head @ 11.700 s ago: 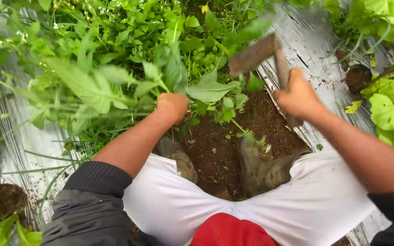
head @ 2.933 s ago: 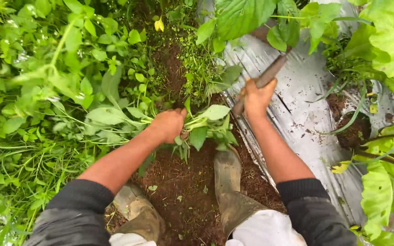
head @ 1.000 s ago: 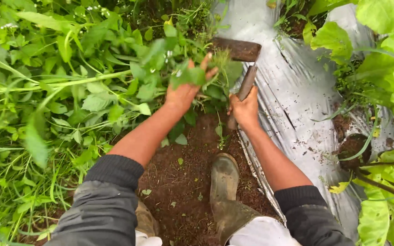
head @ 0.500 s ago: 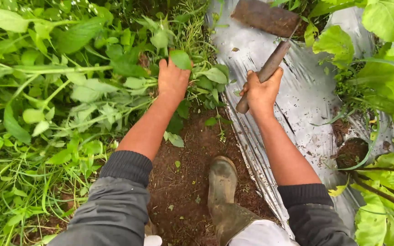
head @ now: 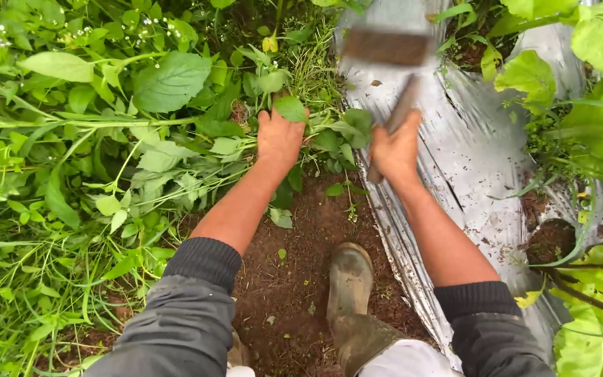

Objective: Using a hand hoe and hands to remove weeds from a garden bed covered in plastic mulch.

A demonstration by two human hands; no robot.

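The left hand (head: pixel 279 139) grips a clump of weeds (head: pixel 273 84), while the right hand (head: pixel 393 150) clenches a hoe (head: pixel 389 49) over silver plastic sheeting (head: pixel 483 167).

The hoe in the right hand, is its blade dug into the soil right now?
No, the right hand holds the hoe raised and blurred above the silver plastic sheet, clear of the bare soil.

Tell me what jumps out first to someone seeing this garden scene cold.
First, the two bare forearms reaching up the middle: the left hand grips a clump of leafy weeds at the edge of the thick green growth on the left. The right hand holds a wooden-handled hoe, its blade blurred, over the silvery plastic sheet on the right. Below, a muddy boot stands on dark bare soil.
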